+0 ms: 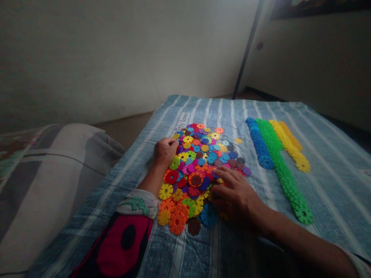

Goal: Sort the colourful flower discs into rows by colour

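A mixed pile of colourful notched plastic discs (191, 166), shaped like flowers, lies spread over a striped blue cloth. At the pile's upper left edge is my left hand (165, 150), its fingers curled and pinched together; whatever they hold, if anything, is hidden. My right hand (232, 189) rests palm down over the pile's right side, fingers stretched and a little apart, the fingertips touching discs near a blue disc (215, 174). Below it lie a larger blue disc (208, 214) and a brown disc (194, 226).
To the right, overlapping discs form rows by colour: a blue row (261, 146), a long green row (285, 175), a yellow row (290, 146) and a short orange-yellow row (291, 136). A single yellow disc (238, 141) lies apart. Grey-and-white fabric (58, 173) is at the left.
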Motion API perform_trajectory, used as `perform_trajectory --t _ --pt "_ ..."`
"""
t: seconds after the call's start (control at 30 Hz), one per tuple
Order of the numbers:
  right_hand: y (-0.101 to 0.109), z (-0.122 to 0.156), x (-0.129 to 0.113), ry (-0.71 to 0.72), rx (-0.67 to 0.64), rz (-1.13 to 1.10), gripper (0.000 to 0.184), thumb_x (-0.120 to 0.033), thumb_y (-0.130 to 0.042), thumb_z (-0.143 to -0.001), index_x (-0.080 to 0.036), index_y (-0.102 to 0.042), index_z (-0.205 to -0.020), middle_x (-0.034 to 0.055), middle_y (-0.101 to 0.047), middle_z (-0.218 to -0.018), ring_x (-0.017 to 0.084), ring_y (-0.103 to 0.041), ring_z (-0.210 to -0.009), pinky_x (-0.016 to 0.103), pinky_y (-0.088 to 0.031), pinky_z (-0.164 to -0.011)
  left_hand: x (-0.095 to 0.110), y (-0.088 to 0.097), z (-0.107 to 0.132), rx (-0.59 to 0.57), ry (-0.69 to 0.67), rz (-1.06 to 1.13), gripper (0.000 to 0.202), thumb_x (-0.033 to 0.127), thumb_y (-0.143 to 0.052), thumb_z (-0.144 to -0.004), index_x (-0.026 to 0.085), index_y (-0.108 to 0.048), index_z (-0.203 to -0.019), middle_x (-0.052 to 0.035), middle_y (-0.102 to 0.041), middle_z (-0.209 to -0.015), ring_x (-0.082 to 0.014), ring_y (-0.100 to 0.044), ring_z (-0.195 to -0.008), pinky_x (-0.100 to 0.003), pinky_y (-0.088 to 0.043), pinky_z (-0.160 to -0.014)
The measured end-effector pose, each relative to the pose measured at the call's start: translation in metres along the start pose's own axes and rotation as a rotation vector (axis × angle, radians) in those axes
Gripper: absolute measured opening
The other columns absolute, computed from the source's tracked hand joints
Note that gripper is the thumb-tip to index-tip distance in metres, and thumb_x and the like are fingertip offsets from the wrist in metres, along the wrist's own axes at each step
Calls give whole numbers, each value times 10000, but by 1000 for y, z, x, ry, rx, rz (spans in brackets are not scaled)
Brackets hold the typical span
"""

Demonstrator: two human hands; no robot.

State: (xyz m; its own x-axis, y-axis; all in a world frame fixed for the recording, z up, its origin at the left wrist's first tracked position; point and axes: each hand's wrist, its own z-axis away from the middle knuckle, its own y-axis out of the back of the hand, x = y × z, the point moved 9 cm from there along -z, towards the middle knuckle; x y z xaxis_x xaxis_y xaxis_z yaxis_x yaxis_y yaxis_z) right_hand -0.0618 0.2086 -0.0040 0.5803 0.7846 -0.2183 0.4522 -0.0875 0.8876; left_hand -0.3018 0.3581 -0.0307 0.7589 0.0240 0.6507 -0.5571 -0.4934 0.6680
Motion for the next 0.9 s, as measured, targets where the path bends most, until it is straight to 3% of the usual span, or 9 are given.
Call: perform_trajectory --t 0.2,0.37,0.6,0.9 --pt "-17 3 -29 31 -153 -9 470 -469 -748 -738 -194 -644 -1105 156 -510 -1363 351 -388 -1307 558 -356 -1024 -3 -1 -1 4 14 -3 250 323 -549 -718 166 -737 -768 -46 -727 -810 -186 -646 -744 -257 -475 -705" --pt "-18 7 -20 6 -139 -61 325 -411 -766 -728 -194 -679 -955 142 -529 -1348 346 -393 -1310 543 -368 -1018 0 0 0 10 -4 -10 245 315 -552 -712 165 -739 -764 -45 -727 -819 -185 -644 -748 -259 -477 -725" --pt "2 12 4 -80 15 -95 98 -194 -706 -742 -187 -668 -832 136 -573 -1287 334 -384 -1314 544 -397 -995 -1 0 0 8 6 3 243 312 -551 -705 167 -738 -760 -43 -726 -813 -187 -648 -766 -255 -477 -732" --pt "0 -3 -41 74 -69 -215 94 -168 -601 -856 -208 -662 -797 60 -623 -1194 237 -454 -1253 447 -404 -1018 0 1 0 5 7 -7 222 309 -556 -719 183 -735 -758 -36 -729 -801 -191 -652 -760 -257 -478 -739"
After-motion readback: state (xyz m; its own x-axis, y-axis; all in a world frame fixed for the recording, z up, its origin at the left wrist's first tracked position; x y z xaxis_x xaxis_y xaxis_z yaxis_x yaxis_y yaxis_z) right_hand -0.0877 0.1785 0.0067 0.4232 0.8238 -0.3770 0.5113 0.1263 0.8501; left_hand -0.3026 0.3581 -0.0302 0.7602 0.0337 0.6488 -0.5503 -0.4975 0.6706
